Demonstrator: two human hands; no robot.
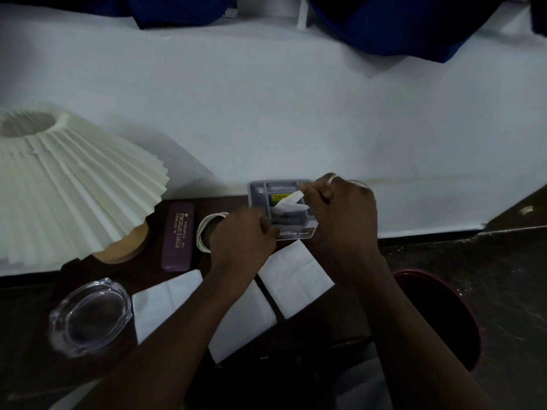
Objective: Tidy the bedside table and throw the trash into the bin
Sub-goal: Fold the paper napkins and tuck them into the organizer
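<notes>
A grey plastic organiser tray [257, 190] with several compartments stands at the back of the dark bedside table [41, 377]. My left hand [241, 236] grips its front left edge. My right hand [340, 211] is over its right side and pinches a crumpled white tissue [288, 202] that lies across the tray's compartments. Two flat white napkins [296, 276] [165, 300] lie on the table under my forearms. A dark red bin [453, 318] stands on the floor at the right of the table.
A pleated white lamp shade [74, 184] on a tan base fills the left. A maroon glasses case [178, 235] and a coil of white cord [204, 232] lie beside it. A glass ashtray [88, 315] sits front left. A white-sheeted bed [296, 113] lies behind the table.
</notes>
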